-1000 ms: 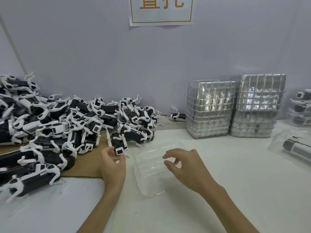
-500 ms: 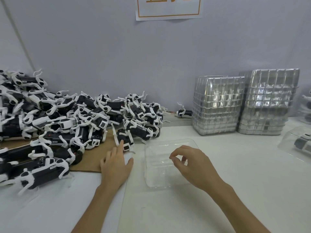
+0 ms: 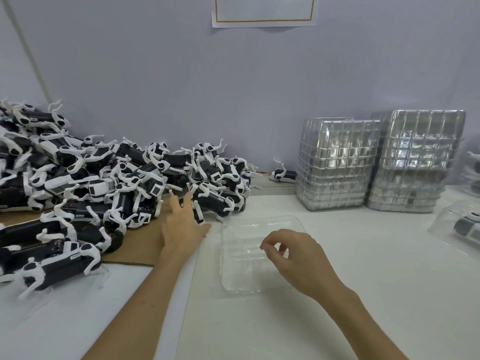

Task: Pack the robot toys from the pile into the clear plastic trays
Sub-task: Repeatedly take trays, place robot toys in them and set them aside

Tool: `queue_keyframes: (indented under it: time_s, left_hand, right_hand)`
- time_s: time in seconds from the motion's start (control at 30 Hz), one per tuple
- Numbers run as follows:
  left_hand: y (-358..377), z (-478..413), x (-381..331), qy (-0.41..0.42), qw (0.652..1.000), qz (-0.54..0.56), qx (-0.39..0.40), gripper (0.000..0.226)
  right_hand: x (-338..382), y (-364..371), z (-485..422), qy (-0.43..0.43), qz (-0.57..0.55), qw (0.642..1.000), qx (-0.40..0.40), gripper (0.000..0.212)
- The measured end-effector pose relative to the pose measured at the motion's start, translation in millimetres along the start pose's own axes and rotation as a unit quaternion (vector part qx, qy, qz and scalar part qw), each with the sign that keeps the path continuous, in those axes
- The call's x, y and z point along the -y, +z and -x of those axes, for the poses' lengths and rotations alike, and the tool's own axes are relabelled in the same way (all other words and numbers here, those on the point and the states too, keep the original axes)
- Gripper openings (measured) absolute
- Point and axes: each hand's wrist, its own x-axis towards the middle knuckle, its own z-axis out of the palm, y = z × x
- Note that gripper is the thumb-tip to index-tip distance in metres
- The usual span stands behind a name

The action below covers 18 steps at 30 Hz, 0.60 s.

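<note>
Your left hand (image 3: 181, 224), fingers spread straight, sits at the edge of the glossy black-and-white plastic robot dog toys (image 3: 104, 178), heaped at ten o'clock on a flat brown cardboard sheet (image 3: 145, 237) and too tangled to count. Your right hand (image 3: 298, 258) hovers loosely curled, gripping nothing, over one thin clear round-cornered tray (image 3: 233, 281) at twelve o'clock. Two shiny ribbed tray stacks (image 3: 335, 165) (image 3: 415, 162) stand at two o'clock, one stray toy (image 3: 283, 175) beside them

light: even, soft | shadows: faint | glare: stacked trays (image 3: 337, 162) | edges: wide-angle bowing | focus: slightly soft
</note>
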Motion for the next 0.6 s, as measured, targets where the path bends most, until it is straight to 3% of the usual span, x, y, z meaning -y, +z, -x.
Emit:
queue_keyframes:
  time_s: [0.1, 0.2, 0.3, 0.37, 0.43, 0.53, 0.6]
  left_hand:
    - [7, -4, 14, -0.029, 0.994, 0.099, -0.036, 0.066]
    - [2, -7, 17, -0.102, 0.970, 0.205, -0.079, 0.065]
    - [-18, -12, 16, -0.210, 0.913, 0.318, -0.142, 0.077]
    - [-36, -13, 11, -0.267, 0.857, 0.410, -0.162, 0.077]
    - [-52, -14, 4, -0.313, 0.753, 0.553, -0.171, 0.068]
    - [-84, -16, -8, -0.385, 0.533, 0.749, -0.084, 0.037]
    - [-106, -19, -15, -0.420, 0.396, 0.816, -0.018, 0.026]
  right_hand:
    - [-1, 1, 0, -0.008, 0.002, 1.000, 0.002, 0.015]
    - [-2, 1, -1, -0.008, 0.003, 1.000, -0.001, 0.011]
    - [-1, 2, 0, -0.008, 0.006, 1.000, 0.001, 0.011]
    - [0, 1, 0, -0.004, 0.006, 1.000, 0.002, 0.012]
    - [1, 0, 0, 0.001, 0.006, 1.000, 0.003, 0.012]
    - [2, -1, 0, 0.006, 0.003, 1.000, 0.007, 0.012]
    - [2, -1, 0, 0.006, 0.001, 1.000, 0.007, 0.012]
